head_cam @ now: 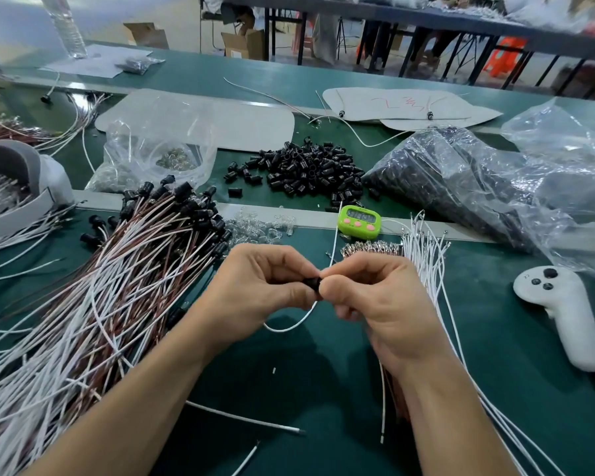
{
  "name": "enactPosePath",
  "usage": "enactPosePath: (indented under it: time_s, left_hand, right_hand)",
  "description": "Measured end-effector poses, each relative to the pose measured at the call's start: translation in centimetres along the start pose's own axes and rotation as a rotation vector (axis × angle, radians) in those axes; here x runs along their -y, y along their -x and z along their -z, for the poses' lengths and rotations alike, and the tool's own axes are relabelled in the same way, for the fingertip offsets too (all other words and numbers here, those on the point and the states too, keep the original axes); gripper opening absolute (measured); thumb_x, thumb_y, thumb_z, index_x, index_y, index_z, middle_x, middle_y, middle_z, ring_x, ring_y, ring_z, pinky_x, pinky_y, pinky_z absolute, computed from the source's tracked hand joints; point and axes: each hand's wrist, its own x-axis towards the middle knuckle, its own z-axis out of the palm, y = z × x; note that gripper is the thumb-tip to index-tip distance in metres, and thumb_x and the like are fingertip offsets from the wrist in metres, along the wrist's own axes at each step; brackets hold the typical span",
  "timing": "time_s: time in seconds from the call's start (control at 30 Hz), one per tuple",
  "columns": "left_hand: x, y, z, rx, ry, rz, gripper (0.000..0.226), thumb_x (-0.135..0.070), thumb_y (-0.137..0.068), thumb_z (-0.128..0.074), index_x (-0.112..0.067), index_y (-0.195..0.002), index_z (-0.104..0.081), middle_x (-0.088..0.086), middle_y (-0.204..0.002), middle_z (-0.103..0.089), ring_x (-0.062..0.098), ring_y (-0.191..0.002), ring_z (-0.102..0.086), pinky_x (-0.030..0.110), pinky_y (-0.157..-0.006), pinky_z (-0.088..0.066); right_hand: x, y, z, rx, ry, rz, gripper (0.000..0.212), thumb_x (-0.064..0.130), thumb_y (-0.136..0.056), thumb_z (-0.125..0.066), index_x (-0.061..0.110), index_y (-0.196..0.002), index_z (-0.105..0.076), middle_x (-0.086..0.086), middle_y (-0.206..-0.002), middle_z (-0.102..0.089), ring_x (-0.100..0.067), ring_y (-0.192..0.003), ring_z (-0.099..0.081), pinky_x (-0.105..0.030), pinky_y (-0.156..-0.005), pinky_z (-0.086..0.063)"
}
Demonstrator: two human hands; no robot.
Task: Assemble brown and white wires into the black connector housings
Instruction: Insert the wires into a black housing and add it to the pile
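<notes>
My left hand (258,286) and my right hand (378,300) meet over the middle of the green table. Between their fingertips sits a small black connector housing (314,282), pinched from both sides. A white wire (291,327) loops down from the housing below my hands. Left of my hands lies a big heap of finished brown and white wires (117,286) with black housings on their far ends. Loose black housings (310,168) are piled behind. A bundle of white wires (426,255) lies under my right forearm.
A green timer (359,219) stands behind my hands, with clear LEDs (258,228) to its left. A white controller (560,314) lies on the right. Plastic bags of parts (461,180) fill the back right. Short wire scraps (244,419) lie near the front.
</notes>
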Motion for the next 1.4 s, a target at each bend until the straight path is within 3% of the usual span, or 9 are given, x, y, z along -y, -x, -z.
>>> enactPosePath:
  time_s: [0.17, 0.37, 0.6, 0.77, 0.83, 0.97, 1.03, 1.23, 1.4]
  left_hand:
    - [0.1, 0.1, -0.8, -0.010, 0.142, -0.042, 0.020, 0.003, -0.072, -0.074, 0.005, -0.091, -0.075, 0.017, -0.073, -0.075, 0.017, -0.062, -0.069, 0.024, -0.065, -0.058]
    - [0.5, 0.3, -1.5, -0.119, 0.212, 0.016, 0.021, 0.000, -0.068, -0.075, -0.004, -0.088, -0.082, 0.018, -0.075, -0.075, 0.021, -0.061, -0.071, 0.026, -0.062, -0.061]
    - [0.7, 0.2, -1.4, -0.190, 0.149, 0.055, 0.029, 0.015, -0.079, -0.070, -0.011, -0.086, -0.083, 0.017, -0.075, -0.076, 0.022, -0.059, -0.072, 0.028, -0.061, -0.061]
    - [-2.2, -0.6, -1.6, -0.293, 0.044, 0.014, 0.023, 0.004, -0.089, -0.069, -0.016, -0.085, -0.080, 0.012, -0.077, -0.077, 0.019, -0.065, -0.072, 0.028, -0.061, -0.059]
    - [-4.4, -1.0, -1.1, -0.346, 0.130, -0.028, 0.019, 0.001, -0.094, -0.066, -0.016, -0.091, -0.076, 0.011, -0.083, -0.079, 0.019, -0.076, -0.076, 0.026, -0.065, -0.059]
    - [-9.8, -1.5, 1.7, -0.422, 0.266, -0.136, 0.009, -0.008, -0.101, -0.058, -0.013, -0.101, -0.065, 0.008, -0.092, -0.080, 0.022, -0.090, -0.078, 0.022, -0.071, -0.058]
    - [-12.5, -1.4, 4.4, -0.517, 0.311, -0.187, 0.008, -0.015, -0.103, -0.056, -0.013, -0.106, -0.063, 0.008, -0.095, -0.080, 0.024, -0.092, -0.078, 0.028, -0.069, -0.060]
    - [-18.3, 0.0, 14.6, -0.793, 0.480, -0.226, 0.019, -0.017, -0.098, -0.066, -0.002, -0.109, -0.064, 0.005, -0.077, -0.077, 0.015, -0.071, -0.075, 0.023, -0.061, -0.058]
    - [-17.7, -1.3, 16.8, -0.673, 0.175, 0.019, 0.012, -0.014, -0.098, -0.066, -0.005, -0.091, -0.064, 0.009, -0.079, -0.068, 0.004, -0.051, -0.062, 0.013, -0.051, -0.049]
  right_hand:
    - [-0.6, -0.1, -0.7, 0.227, -0.469, -0.240, 0.072, 0.034, -0.056, -0.101, 0.007, -0.118, -0.077, -0.013, -0.111, -0.072, -0.022, -0.099, -0.069, -0.034, -0.093, -0.056]
    - [-1.2, -0.2, -2.0, 0.128, -0.644, -0.306, 0.027, 0.015, -0.087, -0.067, 0.002, -0.106, -0.080, -0.021, -0.111, -0.074, -0.027, -0.093, -0.073, -0.042, -0.086, -0.063]
    - [-1.7, -0.5, -2.5, 0.094, -0.658, -0.319, 0.025, 0.011, -0.085, -0.063, 0.001, -0.099, -0.081, -0.022, -0.106, -0.076, -0.031, -0.095, -0.074, -0.044, -0.084, -0.063]
    - [-1.2, -0.3, -5.1, 0.180, -0.581, -0.327, 0.049, 0.048, -0.091, -0.056, 0.016, -0.128, -0.065, -0.010, -0.129, -0.070, -0.022, -0.111, -0.069, -0.044, -0.097, -0.055]
    - [-0.3, -0.2, -6.8, 0.252, -0.418, -0.311, 0.054, 0.041, -0.091, -0.064, 0.025, -0.141, -0.053, -0.002, -0.128, -0.070, -0.024, -0.114, -0.067, -0.049, -0.108, -0.049]
    - [3.9, -0.4, -9.3, 0.198, -0.026, -0.176, 0.041, -0.001, -0.091, -0.065, 0.016, -0.128, -0.060, -0.005, -0.073, -0.071, -0.020, -0.059, -0.056, -0.029, -0.064, -0.051]
    - [6.5, -0.2, -10.1, 0.171, 0.141, -0.097, 0.025, -0.006, -0.095, -0.057, 0.009, -0.112, -0.069, -0.005, -0.060, -0.064, -0.023, -0.056, -0.049, -0.026, -0.051, -0.042]
    - [12.5, 1.5, -12.4, 0.201, 0.581, 0.134, 0.029, 0.014, -0.097, -0.062, 0.011, -0.071, -0.076, -0.009, -0.060, -0.071, -0.022, -0.058, -0.060, -0.050, -0.067, -0.057]
    - [10.8, 4.3, -16.2, 0.450, 0.195, -0.152, 0.032, 0.007, -0.103, -0.053, 0.002, -0.078, -0.072, -0.011, -0.060, -0.069, -0.014, -0.047, -0.060, -0.019, -0.048, -0.048]
